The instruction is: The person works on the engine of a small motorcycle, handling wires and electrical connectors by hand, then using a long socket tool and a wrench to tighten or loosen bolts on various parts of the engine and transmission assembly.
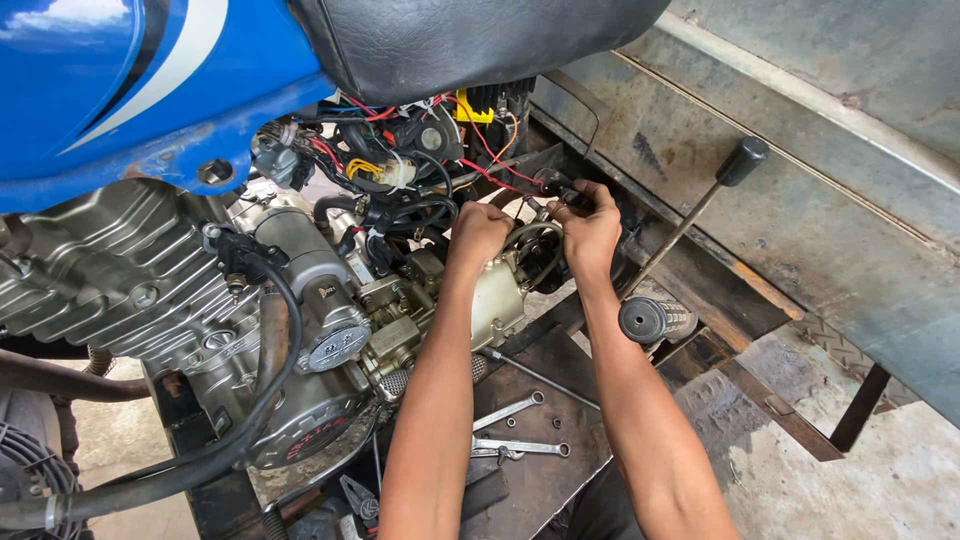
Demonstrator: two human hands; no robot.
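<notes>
Both forearms rise from the bottom edge and stretch up toward the middle of the vehicle. Between and beside them, on a dark metal plate (540, 470), lie two spanners (510, 410), with a thin rod (540, 378) slanting just above them.

The left hand (478, 235) is curled into a loose fist, knuckles up, its fingers folded down behind the top of a pale metal housing (497, 305); what they grasp is hidden. The right hand (590, 228) sits just beside it, thumb and fingers clenched on a small dark part (553, 183) at the end of a grey cable (530, 240) that loops between the two hands.

To the left stands the silver engine (150, 290) with a thick black hose (250, 420) bending across it. To the right, a ribbed footpeg (650, 318) and one lever with a black knob (742, 160) stand close to the right wrist.

Above the hands, a tangle of red, yellow and black wires (420, 150) crowds the gap under the black seat (470, 40) and blue tank (120, 90). A grey metal wall (820, 200) runs behind.
</notes>
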